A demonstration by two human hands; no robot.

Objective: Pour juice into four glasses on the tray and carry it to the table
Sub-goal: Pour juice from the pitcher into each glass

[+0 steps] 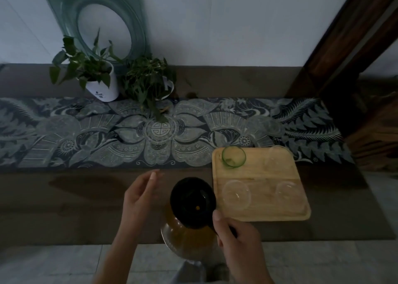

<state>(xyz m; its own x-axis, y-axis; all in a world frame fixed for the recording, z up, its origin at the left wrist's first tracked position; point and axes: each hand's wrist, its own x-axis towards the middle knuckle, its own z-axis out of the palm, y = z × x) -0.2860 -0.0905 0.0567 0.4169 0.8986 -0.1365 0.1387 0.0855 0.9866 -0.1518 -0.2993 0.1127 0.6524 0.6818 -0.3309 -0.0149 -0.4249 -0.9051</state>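
A glass jug of yellow juice [187, 238] with a black lid [192, 202] is held near the counter's front edge. My right hand [239, 242] grips its black handle, thumb by the lid. My left hand [140, 199] hovers just left of the jug, fingers apart and holding nothing. To the right lies a wooden tray [260, 174]. A green-rimmed glass [233, 156] stands at its far left corner, a clear glass [236, 195] at near left, another clear glass [287, 192] at near right. A faint fourth glass [277, 156] stands at far right.
A patterned blue runner [107, 133] crosses the dark counter. Two potted plants [97, 77] [150, 83] stand at the back by the wall, below a round mirror [105, 25]. A dark wooden frame [344, 46] rises on the right. Tiled floor [64, 264] lies below the counter edge.
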